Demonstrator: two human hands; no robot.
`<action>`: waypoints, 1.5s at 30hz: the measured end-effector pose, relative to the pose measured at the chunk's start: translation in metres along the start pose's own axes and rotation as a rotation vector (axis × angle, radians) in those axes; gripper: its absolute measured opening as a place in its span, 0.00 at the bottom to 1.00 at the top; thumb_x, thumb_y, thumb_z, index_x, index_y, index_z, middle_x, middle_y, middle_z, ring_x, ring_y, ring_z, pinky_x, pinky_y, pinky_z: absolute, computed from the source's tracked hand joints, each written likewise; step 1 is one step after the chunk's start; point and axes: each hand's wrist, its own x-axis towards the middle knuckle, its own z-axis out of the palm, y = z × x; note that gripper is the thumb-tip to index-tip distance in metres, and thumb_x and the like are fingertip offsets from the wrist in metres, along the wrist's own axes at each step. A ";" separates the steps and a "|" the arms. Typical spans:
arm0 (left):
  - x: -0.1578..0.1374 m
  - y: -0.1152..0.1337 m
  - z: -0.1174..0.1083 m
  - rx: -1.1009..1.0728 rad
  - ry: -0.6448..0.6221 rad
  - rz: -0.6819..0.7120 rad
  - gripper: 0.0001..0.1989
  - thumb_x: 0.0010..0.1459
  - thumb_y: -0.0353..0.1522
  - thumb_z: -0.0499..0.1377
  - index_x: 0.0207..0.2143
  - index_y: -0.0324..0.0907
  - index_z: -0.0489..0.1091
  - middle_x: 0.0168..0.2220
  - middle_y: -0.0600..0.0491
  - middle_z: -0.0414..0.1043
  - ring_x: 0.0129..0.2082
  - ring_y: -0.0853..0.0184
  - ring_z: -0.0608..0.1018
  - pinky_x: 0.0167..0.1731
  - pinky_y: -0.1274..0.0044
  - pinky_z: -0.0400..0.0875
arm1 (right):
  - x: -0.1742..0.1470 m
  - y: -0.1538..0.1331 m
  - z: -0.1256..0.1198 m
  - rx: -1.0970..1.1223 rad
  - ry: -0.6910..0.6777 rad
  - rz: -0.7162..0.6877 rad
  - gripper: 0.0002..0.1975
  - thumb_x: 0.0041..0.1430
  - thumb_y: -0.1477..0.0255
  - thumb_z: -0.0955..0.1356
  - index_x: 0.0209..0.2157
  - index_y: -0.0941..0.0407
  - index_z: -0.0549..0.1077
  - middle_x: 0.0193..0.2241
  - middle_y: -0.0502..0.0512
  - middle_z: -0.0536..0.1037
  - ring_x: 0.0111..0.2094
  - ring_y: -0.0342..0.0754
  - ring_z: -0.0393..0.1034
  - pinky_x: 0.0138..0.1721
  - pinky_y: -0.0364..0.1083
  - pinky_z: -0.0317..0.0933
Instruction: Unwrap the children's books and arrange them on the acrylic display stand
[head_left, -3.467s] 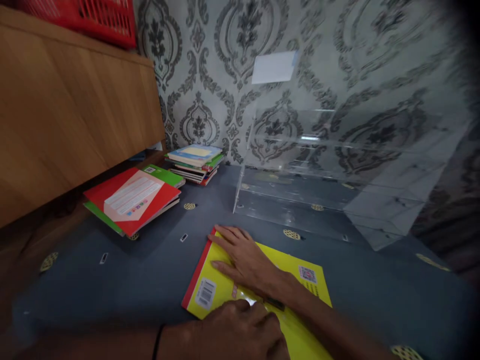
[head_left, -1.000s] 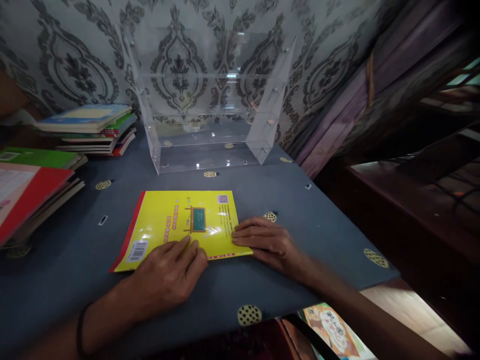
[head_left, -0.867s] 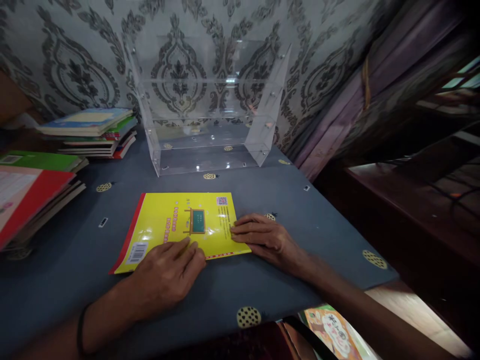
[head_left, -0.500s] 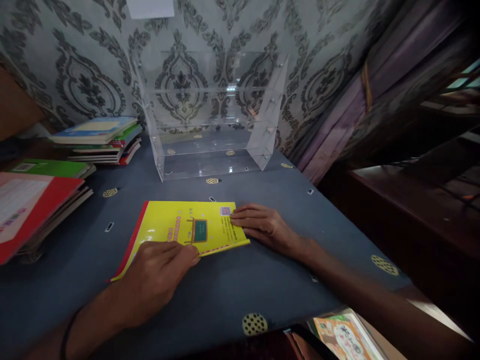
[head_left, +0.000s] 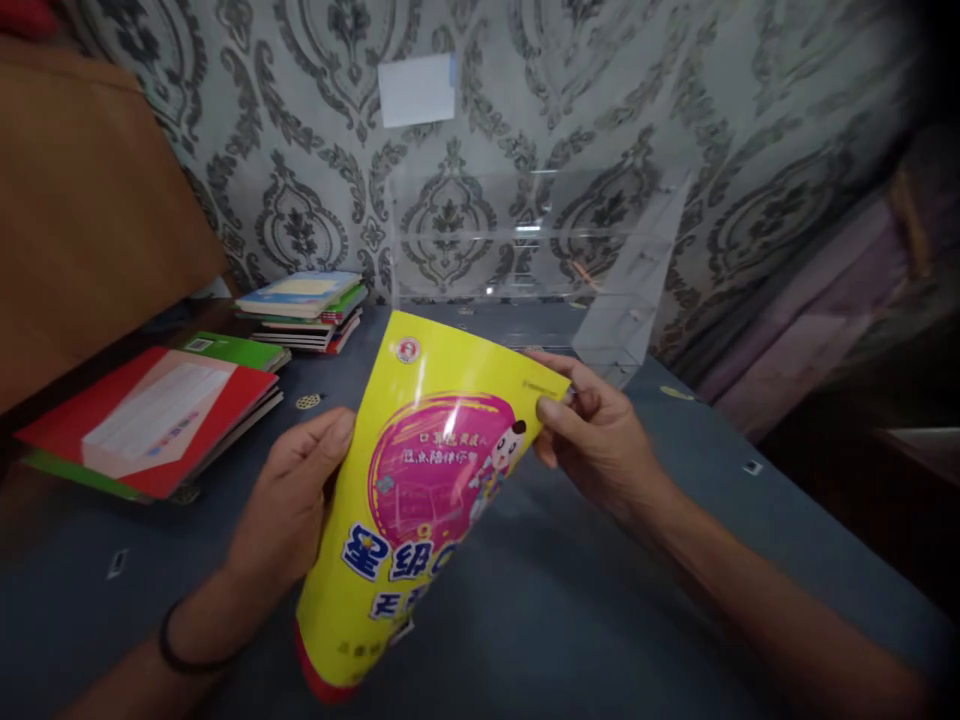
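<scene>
Raised above the table is a yellow book (head_left: 450, 370) with a pink round patch, a cartoon figure and blue lettering that reads upside down. It is tilted and bends along its length. My left hand (head_left: 296, 495) is closed on its left edge, thumb in front. At the upper right corner, my right hand (head_left: 592, 420) pinches the book between thumb and fingers. A clear acrylic shelf rack (head_left: 637, 290) stands behind the book, which hides the rack's lower left part.
To the left lie a stack with a red-covered book (head_left: 247, 400) on top and, farther back, another stack of books (head_left: 307, 310). A brown panel (head_left: 90, 200) rises at the far left. The blue tablecloth (head_left: 570, 620) has pineapple prints. A curtain (head_left: 817, 350) hangs at the right.
The yellow book has come up off the table and turned to show its other cover. Both hands now grip it. The view has swung left.
</scene>
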 end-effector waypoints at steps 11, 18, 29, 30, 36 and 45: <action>0.025 -0.049 -0.024 -0.139 0.125 -0.085 0.15 0.55 0.43 0.64 0.35 0.40 0.71 0.29 0.54 0.77 0.27 0.68 0.78 0.28 0.78 0.74 | 0.019 0.022 0.008 -0.179 -0.093 0.418 0.29 0.42 0.55 0.78 0.43 0.55 0.71 0.23 0.51 0.80 0.17 0.43 0.71 0.11 0.37 0.53; 0.045 -0.064 -0.060 0.537 -0.057 -0.088 0.16 0.58 0.41 0.55 0.43 0.40 0.68 0.24 0.58 0.70 0.21 0.69 0.73 0.22 0.79 0.66 | 0.019 0.074 -0.007 -0.502 -0.184 0.291 0.22 0.49 0.51 0.72 0.37 0.53 0.69 0.27 0.53 0.81 0.25 0.53 0.78 0.20 0.46 0.68; 0.042 -0.063 -0.066 1.433 -0.075 0.256 0.14 0.67 0.33 0.50 0.51 0.42 0.70 0.46 0.48 0.74 0.47 0.59 0.75 0.44 0.70 0.70 | 0.010 0.082 -0.014 -0.890 -0.099 0.037 0.19 0.59 0.56 0.66 0.45 0.55 0.73 0.27 0.53 0.78 0.25 0.51 0.73 0.25 0.47 0.65; 0.041 -0.064 -0.066 1.460 -0.076 0.263 0.14 0.67 0.33 0.50 0.51 0.42 0.70 0.46 0.47 0.73 0.48 0.59 0.75 0.45 0.70 0.70 | 0.010 0.083 -0.015 -0.959 -0.087 -0.013 0.18 0.60 0.58 0.66 0.46 0.55 0.73 0.28 0.54 0.78 0.26 0.51 0.73 0.27 0.48 0.65; 0.043 -0.067 -0.069 1.486 -0.107 0.291 0.14 0.66 0.32 0.51 0.49 0.41 0.72 0.44 0.47 0.70 0.46 0.59 0.72 0.43 0.69 0.70 | 0.003 0.075 0.009 -1.187 -0.230 -0.496 0.13 0.66 0.71 0.62 0.48 0.55 0.74 0.47 0.64 0.78 0.48 0.59 0.71 0.47 0.58 0.67; 0.051 -0.073 -0.083 1.394 -0.139 0.363 0.19 0.65 0.24 0.45 0.50 0.41 0.72 0.42 0.48 0.71 0.45 0.63 0.72 0.47 0.72 0.68 | 0.014 0.087 0.085 -1.298 -0.783 -0.475 0.20 0.66 0.83 0.60 0.55 0.57 0.71 0.56 0.61 0.75 0.50 0.57 0.66 0.50 0.57 0.61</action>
